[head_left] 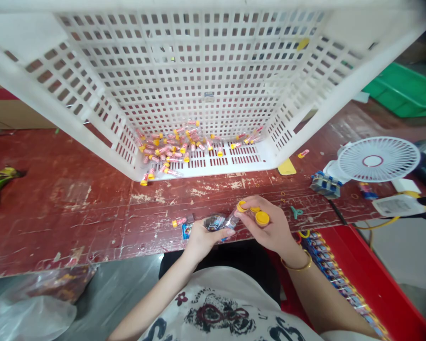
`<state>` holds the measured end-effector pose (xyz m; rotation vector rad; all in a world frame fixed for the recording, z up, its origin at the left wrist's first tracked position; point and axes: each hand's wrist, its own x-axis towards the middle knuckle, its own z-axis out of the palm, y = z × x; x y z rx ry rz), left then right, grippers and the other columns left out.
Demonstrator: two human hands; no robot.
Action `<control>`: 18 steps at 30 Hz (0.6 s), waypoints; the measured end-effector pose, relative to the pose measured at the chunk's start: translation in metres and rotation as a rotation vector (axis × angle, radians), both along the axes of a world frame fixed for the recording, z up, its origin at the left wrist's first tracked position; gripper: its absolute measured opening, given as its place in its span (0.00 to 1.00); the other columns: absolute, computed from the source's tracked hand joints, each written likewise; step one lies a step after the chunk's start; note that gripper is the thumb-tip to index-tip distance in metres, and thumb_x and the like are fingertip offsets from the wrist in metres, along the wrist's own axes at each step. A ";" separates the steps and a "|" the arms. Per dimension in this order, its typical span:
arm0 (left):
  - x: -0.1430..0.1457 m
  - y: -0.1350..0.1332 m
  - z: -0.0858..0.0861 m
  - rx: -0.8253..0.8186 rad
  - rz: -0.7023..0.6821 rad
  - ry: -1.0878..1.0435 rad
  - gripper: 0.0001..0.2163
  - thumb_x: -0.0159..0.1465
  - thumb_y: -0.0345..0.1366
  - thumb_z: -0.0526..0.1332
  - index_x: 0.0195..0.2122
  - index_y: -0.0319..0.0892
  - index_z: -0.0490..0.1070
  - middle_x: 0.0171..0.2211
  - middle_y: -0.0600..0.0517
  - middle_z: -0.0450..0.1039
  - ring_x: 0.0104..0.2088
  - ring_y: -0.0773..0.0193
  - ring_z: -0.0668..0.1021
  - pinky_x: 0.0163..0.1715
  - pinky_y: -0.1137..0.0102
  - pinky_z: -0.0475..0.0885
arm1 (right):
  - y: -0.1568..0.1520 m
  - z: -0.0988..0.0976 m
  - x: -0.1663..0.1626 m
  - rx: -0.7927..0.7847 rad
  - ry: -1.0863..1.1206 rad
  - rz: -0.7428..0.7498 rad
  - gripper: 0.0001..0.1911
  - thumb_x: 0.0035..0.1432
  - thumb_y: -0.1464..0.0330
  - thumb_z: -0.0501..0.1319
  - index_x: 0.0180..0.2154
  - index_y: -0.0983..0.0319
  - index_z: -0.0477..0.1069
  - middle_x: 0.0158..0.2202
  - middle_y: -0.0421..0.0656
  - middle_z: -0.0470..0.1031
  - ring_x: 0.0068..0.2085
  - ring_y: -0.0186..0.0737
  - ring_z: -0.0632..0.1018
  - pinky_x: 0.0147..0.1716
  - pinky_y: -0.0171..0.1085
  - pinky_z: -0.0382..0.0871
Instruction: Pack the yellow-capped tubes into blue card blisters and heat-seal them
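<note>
Tube and packet handling above red table
Right hand curled around yellow-capped tubes; left hand pinching printed packet; tilted white crate just beyond.

We face a worn red desk, its paint scratched and flaking pale. A white slatted crate tilts over the far edge, and a small white fan stands near the right edge. A green bin lies beyond the far right corner. Grey floor shows under the near edge.
</note>
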<state>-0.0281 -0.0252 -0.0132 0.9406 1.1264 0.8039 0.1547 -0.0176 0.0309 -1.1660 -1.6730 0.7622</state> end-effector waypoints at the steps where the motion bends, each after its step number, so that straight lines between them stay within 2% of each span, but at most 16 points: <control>1: 0.001 -0.001 0.002 -0.043 -0.011 -0.045 0.12 0.47 0.40 0.72 0.24 0.39 0.73 0.20 0.55 0.72 0.22 0.68 0.72 0.25 0.73 0.67 | 0.001 -0.003 0.000 -0.085 0.088 -0.026 0.07 0.54 0.68 0.63 0.37 0.59 0.69 0.35 0.43 0.76 0.35 0.39 0.77 0.37 0.40 0.72; 4: 0.004 -0.001 0.008 -0.230 -0.033 -0.202 0.14 0.50 0.42 0.71 0.32 0.38 0.76 0.29 0.49 0.78 0.29 0.63 0.78 0.30 0.69 0.73 | 0.006 -0.016 0.000 -0.352 0.345 -0.105 0.10 0.51 0.64 0.66 0.33 0.61 0.69 0.25 0.38 0.72 0.23 0.31 0.71 0.23 0.33 0.67; 7: 0.006 0.001 0.014 -0.371 -0.044 -0.288 0.17 0.50 0.42 0.71 0.37 0.37 0.77 0.35 0.44 0.79 0.33 0.59 0.80 0.33 0.65 0.76 | 0.004 -0.028 0.000 -0.494 0.480 -0.102 0.13 0.50 0.61 0.67 0.33 0.61 0.68 0.20 0.34 0.68 0.18 0.27 0.65 0.19 0.30 0.61; 10: 0.011 0.005 0.017 -0.452 -0.028 -0.354 0.19 0.49 0.42 0.72 0.38 0.35 0.77 0.35 0.43 0.79 0.34 0.58 0.80 0.33 0.65 0.77 | -0.004 -0.033 -0.001 -0.497 0.455 -0.051 0.12 0.52 0.60 0.65 0.35 0.60 0.69 0.25 0.37 0.71 0.21 0.28 0.67 0.21 0.31 0.65; 14: 0.022 0.010 0.018 -0.454 0.009 -0.379 0.20 0.47 0.42 0.73 0.37 0.35 0.77 0.33 0.44 0.79 0.32 0.60 0.80 0.33 0.65 0.78 | -0.015 -0.034 -0.005 -0.351 0.334 0.015 0.09 0.54 0.62 0.64 0.34 0.60 0.69 0.40 0.44 0.71 0.38 0.37 0.74 0.37 0.36 0.72; 16: 0.024 0.010 0.019 -0.443 -0.006 -0.365 0.19 0.48 0.44 0.72 0.37 0.35 0.76 0.33 0.44 0.79 0.32 0.60 0.80 0.34 0.64 0.78 | -0.017 -0.035 -0.005 -0.283 0.326 0.004 0.08 0.54 0.63 0.64 0.33 0.60 0.69 0.40 0.44 0.70 0.42 0.38 0.73 0.42 0.38 0.71; 18: 0.022 0.009 0.020 -0.436 -0.043 -0.340 0.19 0.52 0.46 0.69 0.37 0.36 0.77 0.33 0.44 0.79 0.31 0.60 0.80 0.33 0.64 0.78 | -0.017 -0.037 -0.004 -0.288 0.357 -0.006 0.07 0.54 0.64 0.64 0.32 0.60 0.69 0.39 0.44 0.70 0.41 0.37 0.74 0.41 0.38 0.71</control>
